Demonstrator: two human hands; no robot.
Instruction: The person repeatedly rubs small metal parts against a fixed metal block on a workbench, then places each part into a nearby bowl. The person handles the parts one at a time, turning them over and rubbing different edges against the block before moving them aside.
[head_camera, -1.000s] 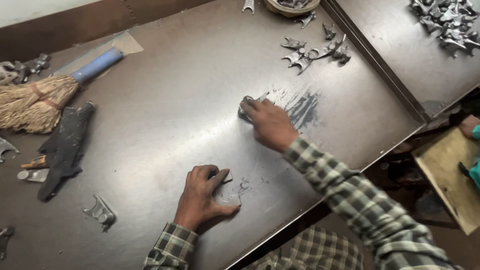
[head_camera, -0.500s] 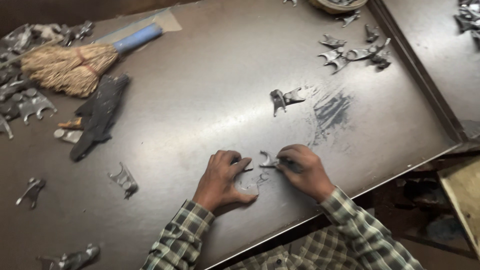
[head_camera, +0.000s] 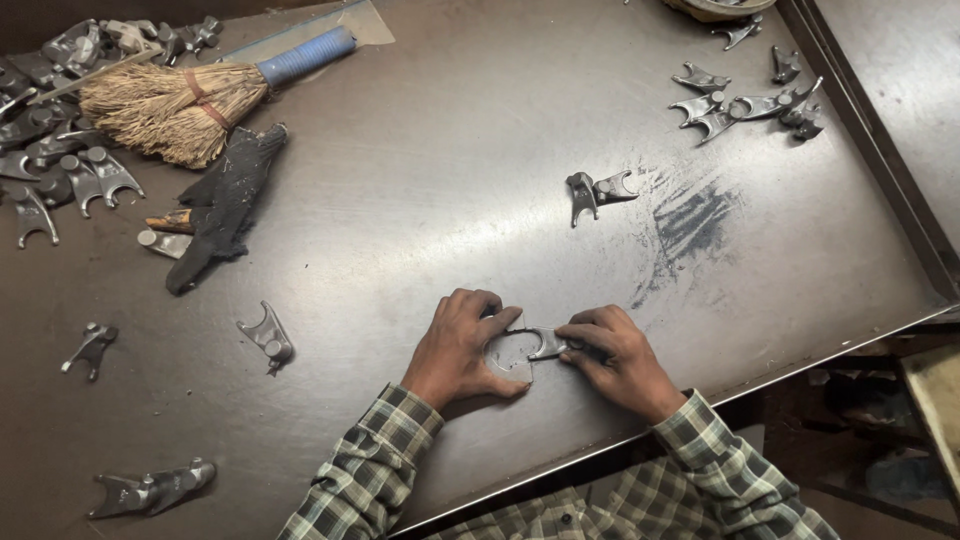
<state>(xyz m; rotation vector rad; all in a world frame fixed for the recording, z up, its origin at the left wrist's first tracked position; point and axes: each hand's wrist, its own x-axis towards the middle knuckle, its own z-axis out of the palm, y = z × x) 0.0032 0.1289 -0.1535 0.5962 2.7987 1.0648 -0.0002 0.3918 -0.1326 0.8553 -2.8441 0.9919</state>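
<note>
Forked part (head_camera: 546, 344) flat, axis left-right, hands (head_camera: 462, 345) gripping

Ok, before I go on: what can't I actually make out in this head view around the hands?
- Small grey metal part between the hands: its ends are covered by the fingers of the left hand and right hand, so its full shape is hidden.
- Pile of metal parts, far left: cut off by the frame edge.
- Round object at the top edge: only its rim shows.
</note>
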